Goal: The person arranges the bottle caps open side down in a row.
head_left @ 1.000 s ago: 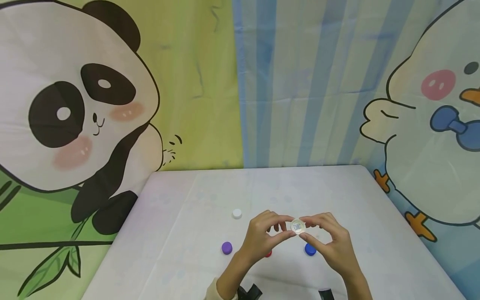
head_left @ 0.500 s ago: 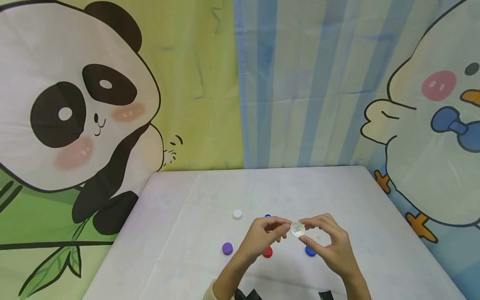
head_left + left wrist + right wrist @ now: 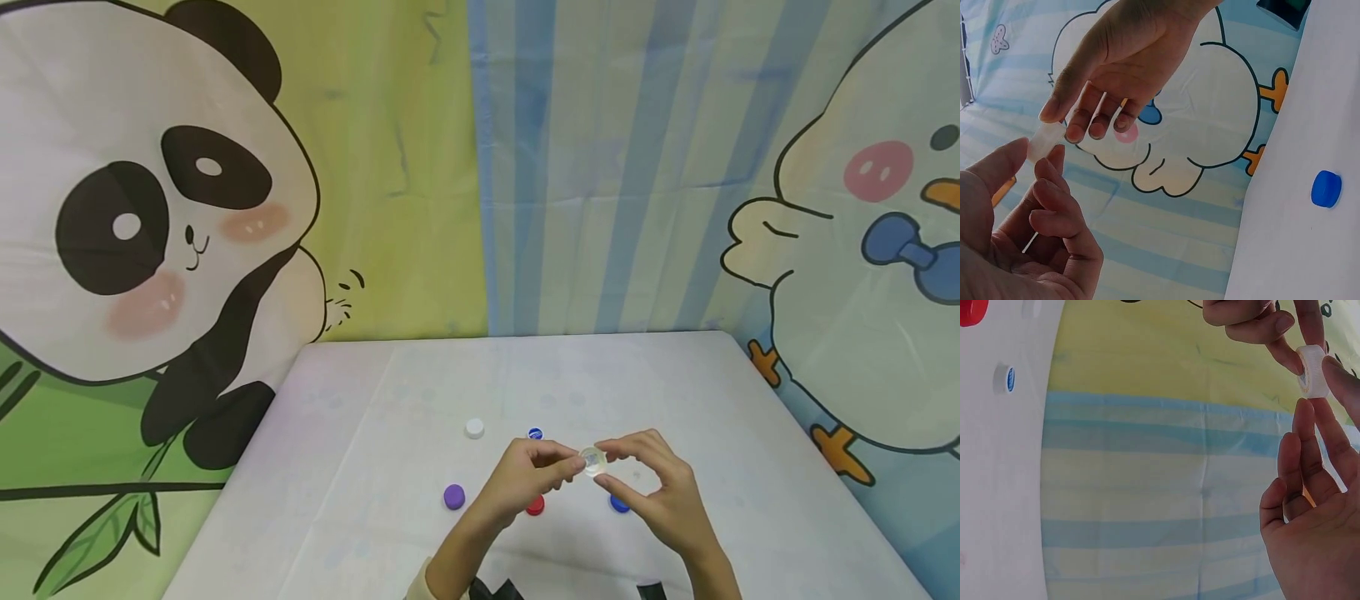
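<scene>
A ridged, translucent white bottle cap (image 3: 593, 461) is held up between both hands above the table. My left hand (image 3: 527, 471) pinches its left edge with thumb and fingertips. On the other side my right hand (image 3: 656, 482) holds the rim between thumb and index finger. The right wrist view shows the grooved side of the cap (image 3: 1316, 372) edge-on, fingertips of both hands around it. In the left wrist view, fingers partly cover the cap (image 3: 1045, 141). Below the hands lie a red cap (image 3: 535, 505) and a blue cap (image 3: 619, 503), the blue one partly hidden by the right thumb.
A purple cap (image 3: 453, 497) and a white cap (image 3: 474, 428) lie on the left part of the white table (image 3: 360, 433). Behind my left hand is a blue-and-white cap (image 3: 535, 433). A printed cloth (image 3: 600, 167) stands up behind the table.
My left thumb and index finger have come together at the cap's left edge, where they earlier spanned it wide. The cap has tilted, and the red and blue-and-white caps have come into sight.
</scene>
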`<state>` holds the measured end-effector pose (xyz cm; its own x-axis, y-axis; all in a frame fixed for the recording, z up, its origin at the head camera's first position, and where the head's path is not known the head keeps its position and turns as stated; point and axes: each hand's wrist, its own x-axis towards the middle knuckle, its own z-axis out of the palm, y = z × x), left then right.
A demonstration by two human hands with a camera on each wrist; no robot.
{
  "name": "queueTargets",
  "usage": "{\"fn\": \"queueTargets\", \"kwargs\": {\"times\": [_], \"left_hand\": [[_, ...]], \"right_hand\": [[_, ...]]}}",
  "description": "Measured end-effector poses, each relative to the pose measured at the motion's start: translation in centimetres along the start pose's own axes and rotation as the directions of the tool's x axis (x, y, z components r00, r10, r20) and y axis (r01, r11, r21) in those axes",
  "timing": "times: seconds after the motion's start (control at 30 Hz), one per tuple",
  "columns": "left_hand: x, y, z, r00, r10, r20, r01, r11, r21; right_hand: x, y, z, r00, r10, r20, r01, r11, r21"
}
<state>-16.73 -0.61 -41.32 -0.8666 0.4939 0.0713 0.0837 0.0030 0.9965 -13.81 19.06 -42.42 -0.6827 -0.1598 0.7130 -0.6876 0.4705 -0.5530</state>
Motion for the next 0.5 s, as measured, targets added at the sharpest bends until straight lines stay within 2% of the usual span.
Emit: {"fn": "queueTargets", "kwargs": {"times": [0.17, 0.3, 0.4, 0.5], "left_hand": [[0.28, -0.87, -0.02, 0.999, 0.022, -0.036, -0.020, 0.999, 0.042], [0.31, -1.08, -0.02, 0.993, 0.068, -0.099, -0.056, 0.991, 0.126], [0.31, -1.13, -0.05, 0.977, 0.151, -0.153, -0.114, 0.968, 0.223], [0.35, -1.19, -0.13, 0.950, 0.257, -0.180, -0.191, 0.929, 0.315]], "right_hand": [[-0.01, 0.22, 0.10, 1.000, -0.011, 0.007, 0.011, 1.000, -0.004], [0.00, 0.08, 0.15, 0.998, 0.052, 0.029, -0.051, 0.999, -0.018], [-0.14, 0.04, 0.20, 0.989, 0.135, 0.060, -0.134, 0.991, -0.030], [-0.29, 0.22, 0.26, 0.976, 0.200, 0.085, -0.197, 0.980, -0.037]]}}
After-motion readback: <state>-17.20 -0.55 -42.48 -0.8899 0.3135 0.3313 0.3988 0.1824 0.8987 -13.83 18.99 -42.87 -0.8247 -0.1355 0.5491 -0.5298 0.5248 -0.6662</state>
